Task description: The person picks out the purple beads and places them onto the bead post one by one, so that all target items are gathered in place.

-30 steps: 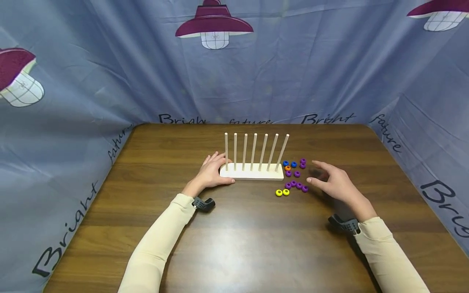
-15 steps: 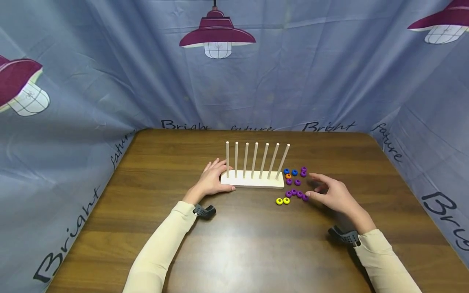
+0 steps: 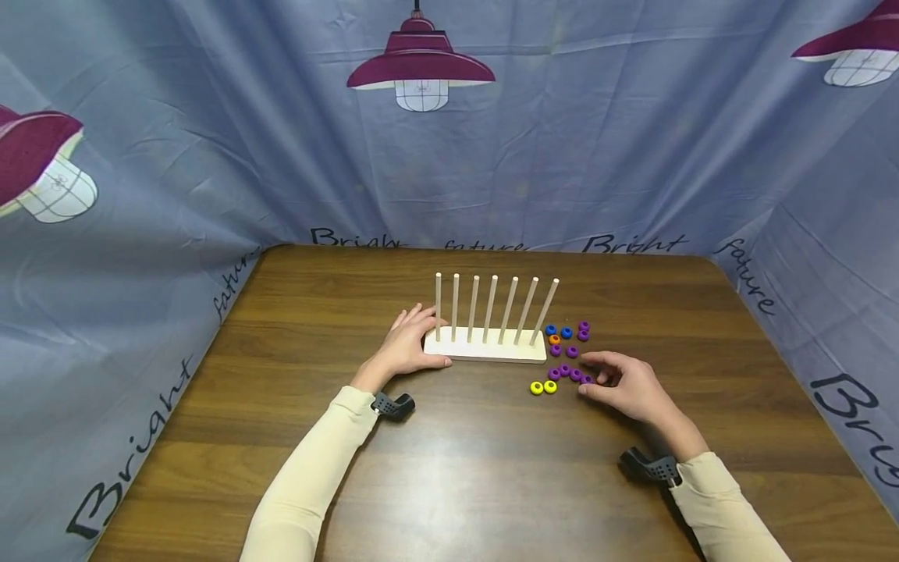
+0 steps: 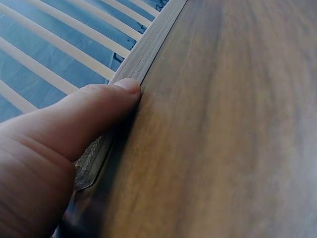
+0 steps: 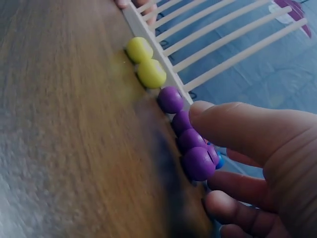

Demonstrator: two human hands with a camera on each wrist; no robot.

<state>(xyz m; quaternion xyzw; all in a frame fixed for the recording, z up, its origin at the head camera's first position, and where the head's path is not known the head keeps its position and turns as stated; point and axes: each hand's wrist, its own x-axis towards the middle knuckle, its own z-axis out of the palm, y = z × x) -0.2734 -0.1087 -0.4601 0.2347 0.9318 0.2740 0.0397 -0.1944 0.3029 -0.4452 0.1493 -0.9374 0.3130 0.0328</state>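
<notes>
My left hand [image 3: 405,346] grips the left end of a pale wooden peg rack [image 3: 485,352], thumb along the front edge and fingers behind. In the left wrist view the thumb [image 4: 94,111] presses on the side of the base. Several upright pegs on the rack are bare. My right hand [image 3: 628,386] hovers at the right edge of a group of beads, thumb and forefinger parted around a purple bead [image 3: 587,380]. In the right wrist view that purple bead [image 5: 199,163] sits on the table, below the thumb [image 5: 233,124], and the other fingers are loosely bent.
Two yellow beads [image 3: 544,388] lie at the front of the group. Two blue beads [image 3: 566,332], one orange bead [image 3: 555,339] and several more purple beads [image 3: 565,371] lie right of the rack on the brown wooden table [image 3: 449,460]. Printed curtains [image 3: 562,172] surround the table.
My right hand has moved left and toward me, down to the nearest purple beads, with thumb and forefinger coming closer together. The left hand stays on the rack. The head view has tilted up slightly.
</notes>
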